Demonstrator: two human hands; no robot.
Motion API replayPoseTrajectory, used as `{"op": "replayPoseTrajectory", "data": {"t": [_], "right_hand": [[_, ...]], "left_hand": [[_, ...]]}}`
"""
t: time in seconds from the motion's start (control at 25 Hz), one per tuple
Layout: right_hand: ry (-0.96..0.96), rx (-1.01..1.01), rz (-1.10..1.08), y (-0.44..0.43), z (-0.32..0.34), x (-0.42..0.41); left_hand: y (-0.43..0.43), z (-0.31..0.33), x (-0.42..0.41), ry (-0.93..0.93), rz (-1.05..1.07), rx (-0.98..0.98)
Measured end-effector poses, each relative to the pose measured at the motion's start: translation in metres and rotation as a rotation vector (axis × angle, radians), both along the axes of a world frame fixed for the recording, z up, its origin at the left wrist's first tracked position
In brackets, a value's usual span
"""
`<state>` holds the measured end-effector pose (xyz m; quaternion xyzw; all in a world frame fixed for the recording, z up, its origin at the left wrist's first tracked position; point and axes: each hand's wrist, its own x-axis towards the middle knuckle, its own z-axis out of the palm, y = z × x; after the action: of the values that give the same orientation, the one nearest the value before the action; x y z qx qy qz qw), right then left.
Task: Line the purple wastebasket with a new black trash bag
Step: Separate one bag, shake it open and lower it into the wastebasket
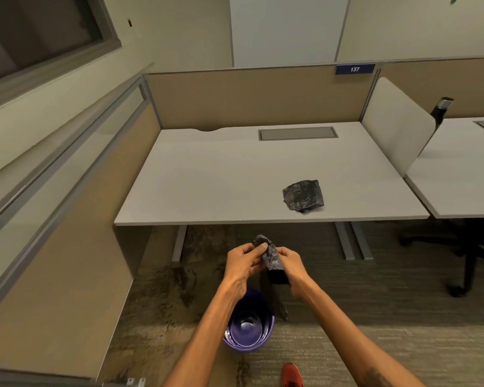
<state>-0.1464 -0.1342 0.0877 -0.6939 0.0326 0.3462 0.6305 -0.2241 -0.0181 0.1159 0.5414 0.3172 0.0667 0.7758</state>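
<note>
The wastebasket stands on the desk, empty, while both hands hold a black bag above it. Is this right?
Not quite. In the head view the wastebasket stands on the carpet, below the desk, not on it. The rest holds: it is empty, and the left hand and right hand hold the bag above it.

Bare forearms, no sleeves; dark marking on right forearm (pixel 375 377); red shoe (pixel 291 375) below.

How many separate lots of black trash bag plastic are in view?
2: one folded black trash bag held between the left hand and right hand above the purple wastebasket; one bundle of bags on the desk.
</note>
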Motion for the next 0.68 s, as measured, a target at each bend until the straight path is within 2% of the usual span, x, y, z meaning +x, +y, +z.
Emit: {"op": "replayPoseTrajectory", "data": {"t": [0.12,0.24,0.32,0.36,0.4,0.44,0.48,0.56,0.6,0.68], "right_hand": [[0.091,0.060,0.005,0.001,-0.001,-0.021],[0.346,0.237,0.014,0.001,0.006,-0.028],[0.564,0.415,0.067,0.000,0.023,-0.026],[0.625,0.479,0.075,-0.001,0.034,-0.022],[0.610,0.485,0.072,-0.002,0.046,-0.014],[0.513,0.433,0.043,-0.004,0.057,-0.001],[0.301,0.300,0.069,-0.008,0.066,0.013],[-0.250,-0.089,0.189,-0.019,0.082,0.038],[-0.359,-0.190,0.196,-0.023,0.083,0.055],[-0.324,-0.180,0.026,-0.037,0.077,0.086]], "left_hand": [[-0.008,0.000,-0.014,0.016,0.023,0.005],[-0.004,-0.014,-0.026,0.057,0.159,0.137],[0.004,-0.031,-0.035,-0.072,0.068,0.172],[0.007,-0.039,-0.040,-0.140,-0.030,0.113],[0.008,-0.044,-0.043,-0.156,-0.132,0.068],[0.009,-0.049,-0.045,-0.142,-0.234,0.054],[0.009,-0.052,-0.047,-0.119,-0.315,0.060],[0.010,-0.059,-0.049,-0.117,-0.354,0.021],[0.012,-0.064,-0.052,-0.122,-0.334,-0.056],[0.019,-0.069,-0.056,-0.102,-0.261,-0.238]]}}
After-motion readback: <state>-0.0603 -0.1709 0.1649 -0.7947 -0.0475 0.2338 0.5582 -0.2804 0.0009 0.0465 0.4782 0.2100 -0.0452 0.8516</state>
